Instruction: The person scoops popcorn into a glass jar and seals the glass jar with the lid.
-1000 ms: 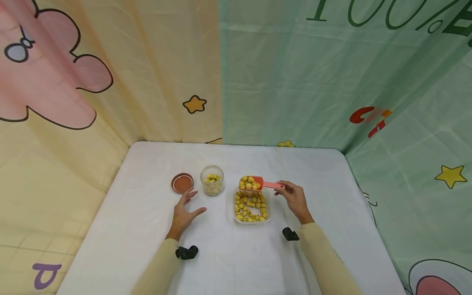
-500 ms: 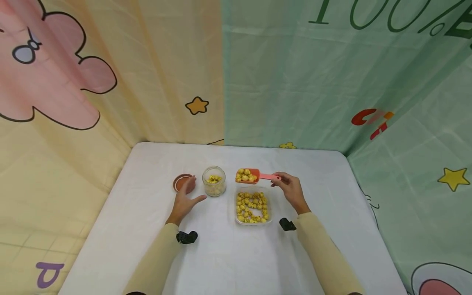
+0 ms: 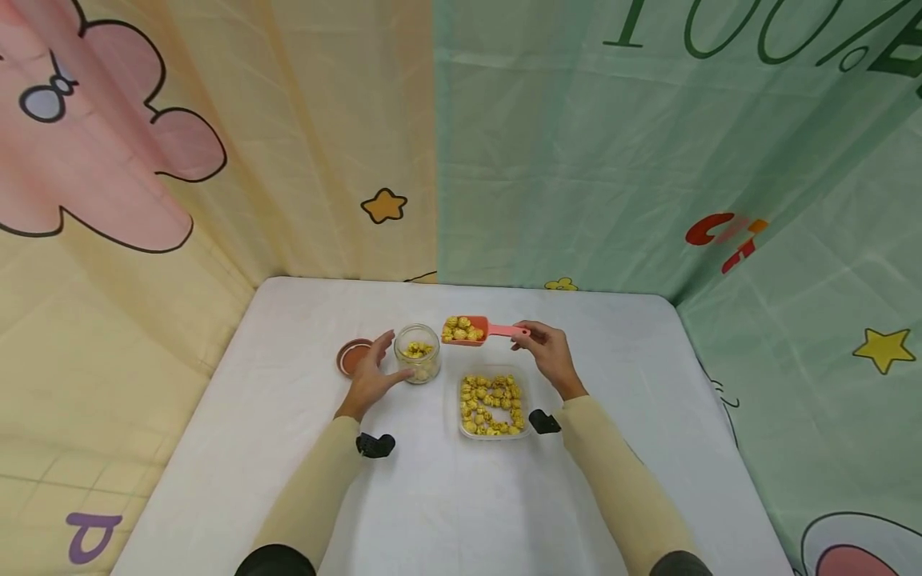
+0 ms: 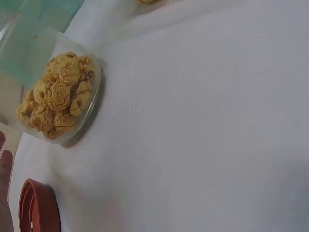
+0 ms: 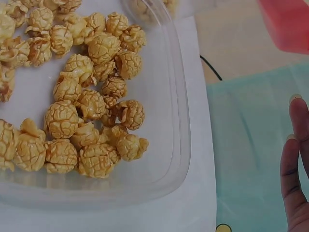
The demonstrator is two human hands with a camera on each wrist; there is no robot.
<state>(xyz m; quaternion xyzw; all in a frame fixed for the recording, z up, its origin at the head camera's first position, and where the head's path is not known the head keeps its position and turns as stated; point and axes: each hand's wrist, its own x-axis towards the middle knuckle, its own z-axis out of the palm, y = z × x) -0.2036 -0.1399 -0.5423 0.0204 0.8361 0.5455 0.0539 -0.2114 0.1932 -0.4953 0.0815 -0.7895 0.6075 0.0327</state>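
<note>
One red scoop of popcorn, pinched in my right hand, hangs just beside the glass jar; my left hand, loosely spread, perhaps touches the jar's near side.

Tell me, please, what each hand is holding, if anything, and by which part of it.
The right hand holds the scoop near the end of its handle. The left hand, open beside the jar, shows no clear grip.
</note>
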